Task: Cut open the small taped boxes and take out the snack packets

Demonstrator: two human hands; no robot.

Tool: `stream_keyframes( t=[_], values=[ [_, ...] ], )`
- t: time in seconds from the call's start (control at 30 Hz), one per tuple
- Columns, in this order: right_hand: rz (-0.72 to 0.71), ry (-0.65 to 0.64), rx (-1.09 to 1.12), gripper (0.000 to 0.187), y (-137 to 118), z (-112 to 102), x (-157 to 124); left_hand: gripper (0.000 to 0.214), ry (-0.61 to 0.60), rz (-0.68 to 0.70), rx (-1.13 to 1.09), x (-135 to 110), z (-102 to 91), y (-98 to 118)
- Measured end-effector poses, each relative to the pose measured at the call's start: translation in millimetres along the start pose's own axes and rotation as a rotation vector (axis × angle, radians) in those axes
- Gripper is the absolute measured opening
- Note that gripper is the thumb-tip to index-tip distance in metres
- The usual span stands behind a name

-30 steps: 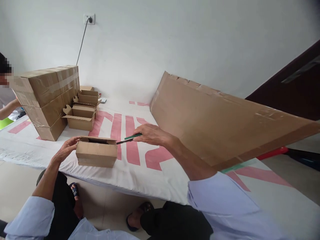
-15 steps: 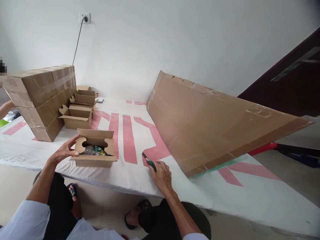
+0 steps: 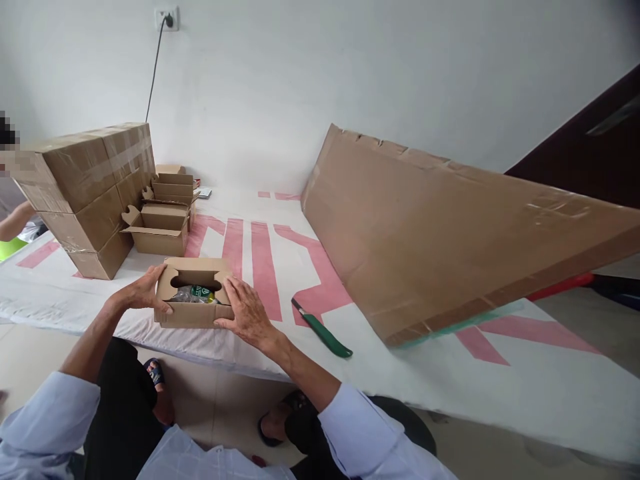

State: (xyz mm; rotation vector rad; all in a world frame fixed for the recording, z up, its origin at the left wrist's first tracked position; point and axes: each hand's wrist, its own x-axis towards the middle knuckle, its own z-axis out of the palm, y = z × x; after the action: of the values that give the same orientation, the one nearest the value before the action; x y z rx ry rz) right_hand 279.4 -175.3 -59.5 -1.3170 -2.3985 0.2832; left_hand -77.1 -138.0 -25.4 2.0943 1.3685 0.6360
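Observation:
A small cardboard box (image 3: pixel 193 316) stands on the covered table in front of me, its top open. Inside it lie a clear plastic-wrapped item (image 3: pixel 184 294) and something with a green label. My left hand (image 3: pixel 145 291) grips the box's left end, thumb at the front. On the right end, my right hand (image 3: pixel 247 312) holds the side flap, with its thumb on the front wall. A green-handled knife (image 3: pixel 325 335) lies on the cloth to the right of my right hand, touched by neither hand.
Taped cartons (image 3: pixel 85 220) are stacked at the left, with open small boxes (image 3: pixel 159 241) beside them. A large cardboard sheet (image 3: pixel 450 233) leans tilted at the right. Another person's arm (image 3: pixel 17 221) shows at the far left. The table's front edge runs before my knees.
My right hand has let go of the knife, now lying on the table, and moved left onto the box's right end. The box's long flaps stand differently. My view has shifted slightly.

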Motion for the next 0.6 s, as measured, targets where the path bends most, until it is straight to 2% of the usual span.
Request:
stream_keyframes(
  t=[0.1,0.2,0.27,0.33,0.5,0.6],
  values=[
    [-0.050,-0.019,0.027,0.102,-9.4,-12.1,10.1,0.128,-0.047,-0.044,0.099,4.6,-3.9,5.3],
    [-0.198,-0.064,0.010,0.061,-25.3,-32.3,28.0,0.130,-0.047,-0.035,0.098,0.5,-5.5,8.8],
    [-0.230,-0.140,-0.091,0.039,-33.7,-43.6,39.1,0.129,-0.016,-0.011,0.029,-4.6,-4.1,11.1],
    [-0.191,-0.184,-0.225,0.036,-36.5,-52.7,46.0,0.120,0.007,-0.010,-0.064,-8.9,0.0,15.5],
    [-0.073,-0.101,-0.440,0.032,-27.7,-72.5,46.4,0.098,0.162,-0.125,-0.174,-9.8,17.3,33.5],
    [-0.020,-0.185,-0.482,0.030,-26.6,-75.8,47.5,0.076,0.230,-0.175,-0.179,-10.8,26.3,40.0]
  ],
)
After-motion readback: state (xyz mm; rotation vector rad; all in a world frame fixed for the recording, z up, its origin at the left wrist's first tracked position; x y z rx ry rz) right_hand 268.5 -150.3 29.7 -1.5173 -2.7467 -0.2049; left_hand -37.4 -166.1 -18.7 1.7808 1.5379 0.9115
